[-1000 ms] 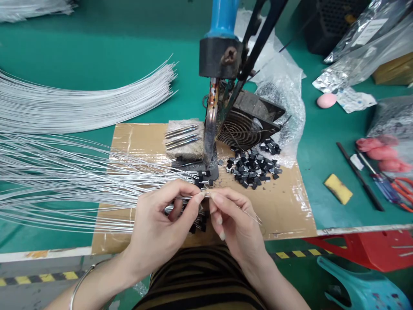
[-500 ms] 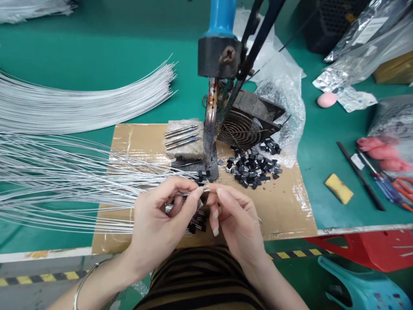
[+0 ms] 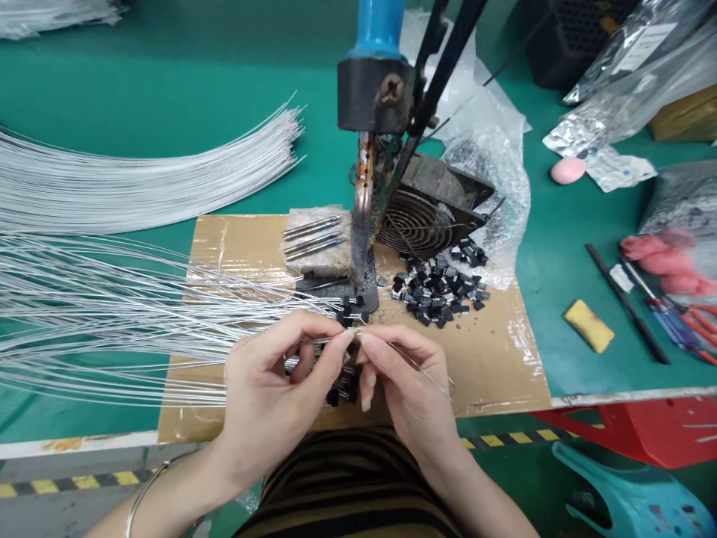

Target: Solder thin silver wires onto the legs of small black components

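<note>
My left hand (image 3: 280, 377) is closed in a pinch on a thin wire, thumb against forefinger. Right beside it, my right hand (image 3: 411, 370) pinches at the same spot, its fingertips almost touching the left ones. A fine wire (image 3: 420, 366) runs from these fingertips across the back of the right fingers. What lies exactly between the fingertips is too small to make out. Silvery white wires (image 3: 140, 314) fan in from the left, several ending in small black connectors (image 3: 344, 388) below my hands. Just above the fingers, a soldering iron (image 3: 364, 179) with a blue handle points down.
A pile of black connectors (image 3: 440, 288) lies on the cardboard sheet (image 3: 493, 359), beside a grimy fan (image 3: 417, 220). Metal tips rest on a pale block (image 3: 317, 258). Another wire bundle (image 3: 140, 190) lies behind. A yellow sponge (image 3: 589, 326) and pliers (image 3: 700, 329) are at right.
Both hands stay pinched together, the left shifted slightly left. The fine wire across the right hand now shows more clearly. The surroundings are otherwise the same.
</note>
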